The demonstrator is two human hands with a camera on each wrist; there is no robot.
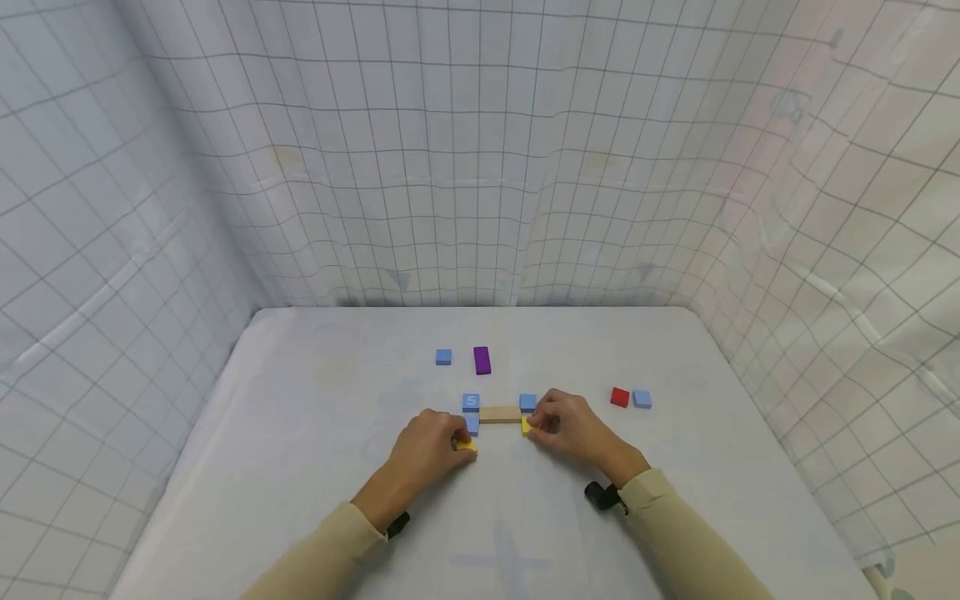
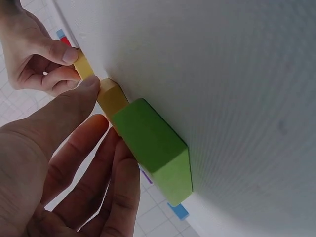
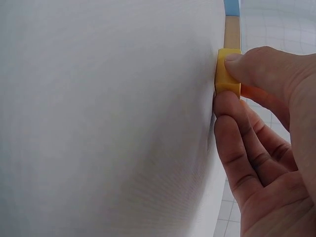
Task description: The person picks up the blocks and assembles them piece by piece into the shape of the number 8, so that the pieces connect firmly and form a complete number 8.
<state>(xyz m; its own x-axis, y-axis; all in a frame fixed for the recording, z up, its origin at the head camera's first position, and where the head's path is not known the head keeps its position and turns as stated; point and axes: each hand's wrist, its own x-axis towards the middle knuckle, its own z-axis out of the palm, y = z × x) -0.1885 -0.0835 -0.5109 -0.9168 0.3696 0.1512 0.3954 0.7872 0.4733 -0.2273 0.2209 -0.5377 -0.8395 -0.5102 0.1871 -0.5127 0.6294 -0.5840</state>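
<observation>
My left hand (image 1: 430, 447) pinches a yellow block (image 2: 112, 101) between thumb and fingers, just in front of a blue block (image 1: 472, 426). Beside that yellow block lies a larger green block (image 2: 153, 140), which my hand hides in the head view. With thumb and fingertips, my right hand (image 1: 573, 429) holds another yellow block (image 3: 228, 69) on the table, at the right end of a tan wooden strip (image 1: 499, 415). Behind them sit a blue block marked 5 (image 1: 471, 402) on the left and a plain blue block (image 1: 528, 403) on the right.
Farther back lie a blue block (image 1: 444, 357) and a purple block (image 1: 482, 360). Off to the right, a red block (image 1: 619, 397) sits next to a blue block (image 1: 642, 399). Checked cloth curtains (image 1: 480, 167) surround the white table (image 1: 322, 400).
</observation>
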